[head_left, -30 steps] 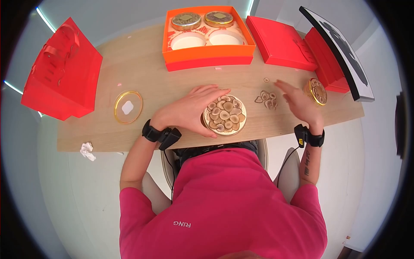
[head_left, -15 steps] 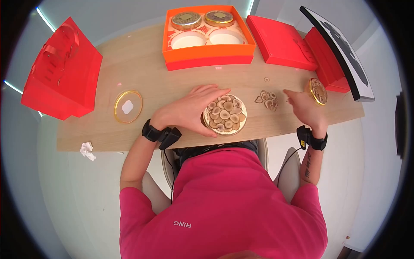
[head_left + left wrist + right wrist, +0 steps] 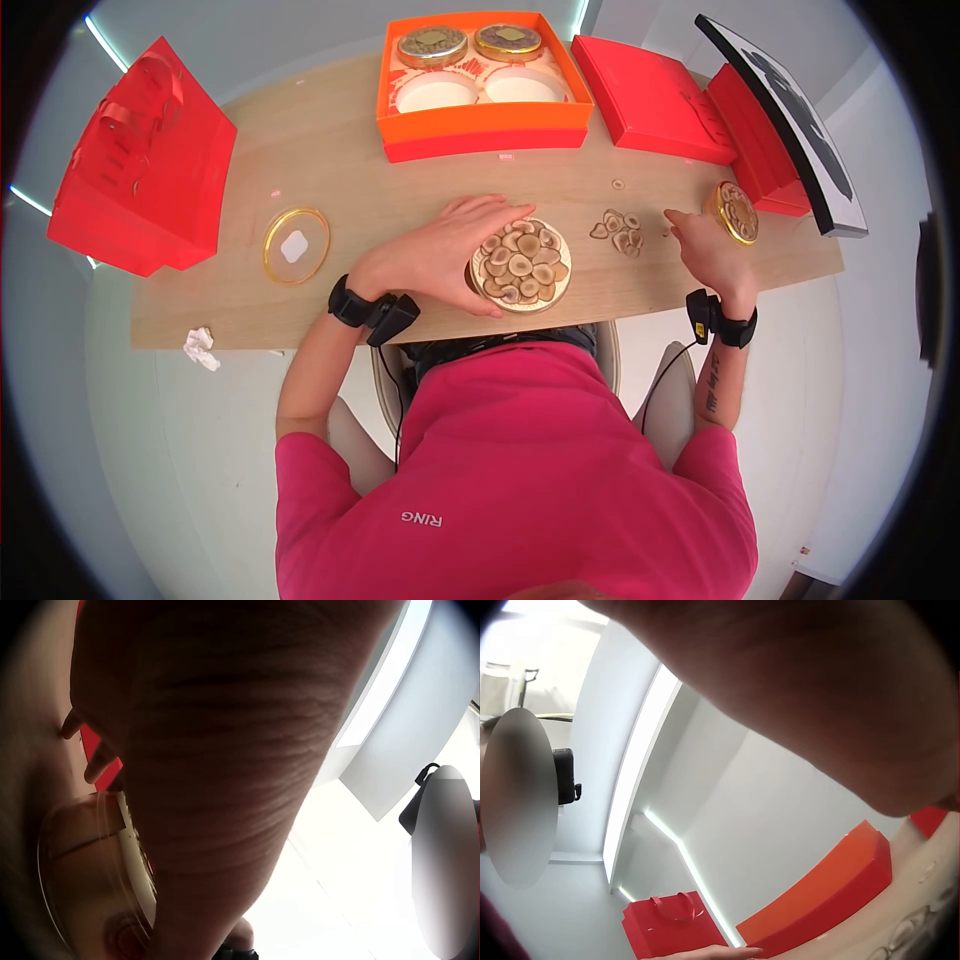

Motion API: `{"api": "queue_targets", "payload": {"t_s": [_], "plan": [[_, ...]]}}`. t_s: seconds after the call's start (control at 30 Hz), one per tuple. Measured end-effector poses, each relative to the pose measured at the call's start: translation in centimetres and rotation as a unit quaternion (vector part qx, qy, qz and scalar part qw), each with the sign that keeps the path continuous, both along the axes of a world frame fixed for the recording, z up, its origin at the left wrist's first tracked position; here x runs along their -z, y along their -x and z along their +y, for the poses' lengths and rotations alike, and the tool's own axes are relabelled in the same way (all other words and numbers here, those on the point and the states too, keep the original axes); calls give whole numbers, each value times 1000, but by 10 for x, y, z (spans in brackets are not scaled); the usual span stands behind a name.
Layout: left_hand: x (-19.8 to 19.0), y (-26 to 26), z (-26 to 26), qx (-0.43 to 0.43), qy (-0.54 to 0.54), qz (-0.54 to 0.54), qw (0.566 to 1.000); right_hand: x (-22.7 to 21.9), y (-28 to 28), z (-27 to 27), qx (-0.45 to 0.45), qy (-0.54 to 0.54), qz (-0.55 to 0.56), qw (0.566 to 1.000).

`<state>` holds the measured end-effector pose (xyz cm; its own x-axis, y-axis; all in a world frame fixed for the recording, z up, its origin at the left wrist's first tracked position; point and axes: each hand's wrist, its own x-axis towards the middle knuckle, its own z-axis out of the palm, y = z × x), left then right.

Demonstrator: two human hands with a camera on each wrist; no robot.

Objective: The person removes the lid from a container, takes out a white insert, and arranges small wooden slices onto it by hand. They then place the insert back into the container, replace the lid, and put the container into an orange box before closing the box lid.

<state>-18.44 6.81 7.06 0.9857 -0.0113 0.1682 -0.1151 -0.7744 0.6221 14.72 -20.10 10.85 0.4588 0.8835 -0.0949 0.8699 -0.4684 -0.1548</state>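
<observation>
My left hand (image 3: 435,250) rests round a clear round jar (image 3: 82,877) near the table's front edge, thumb on the near side and fingers on the far side. Brown-edged pale slices (image 3: 521,265) fill it to its gold rim. To the right lies a small heap of loose slices (image 3: 622,241). My right hand (image 3: 712,250) hovers just right of that heap, index finger pointing left and the other fingers bent under; I cannot tell whether it pinches a slice. A second gold-rimmed jar of slices (image 3: 738,213) stands beyond it.
An orange-red box (image 3: 485,130) at the back holds two gold-lidded tins (image 3: 432,46) beside two round hollows. Red boxes (image 3: 650,100) and a framed panel (image 3: 790,110) stand back right. Left are a red bag (image 3: 150,190), a gold ring-edged lid (image 3: 297,270) and crumpled tissue (image 3: 201,349).
My right hand has moved right, away from the loose slices, and its fingers have bent in. My left hand and the jar have stayed in place.
</observation>
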Motion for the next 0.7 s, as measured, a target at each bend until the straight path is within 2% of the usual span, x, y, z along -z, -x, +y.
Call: {"api": "queue_targets", "payload": {"t_s": [0.1,0.2,0.3,0.4,0.5,0.6,0.7], "plan": [[0,0,1,4,-2,-3,1000,1,1,3,-64,-2,-11,998],[2,1,2,9,-1,-14,1000,-9,12,14,-99,-55,98,989],[-4,2,0,5,12,6,1000,-4,12,31,-85,-110,74,988],[-4,0,2,19,20,9,1000,27,2,45,-103,-112,46,987],[-4,2,2,17,19,-5,1000,40,3,49,-169,-143,-10,975],[-6,2,2,9,10,-13,1000,20,9,49,-125,-95,93,983],[-9,3,-1,-5,21,-3,1000,12,12,45,-135,-85,96,982]]}}
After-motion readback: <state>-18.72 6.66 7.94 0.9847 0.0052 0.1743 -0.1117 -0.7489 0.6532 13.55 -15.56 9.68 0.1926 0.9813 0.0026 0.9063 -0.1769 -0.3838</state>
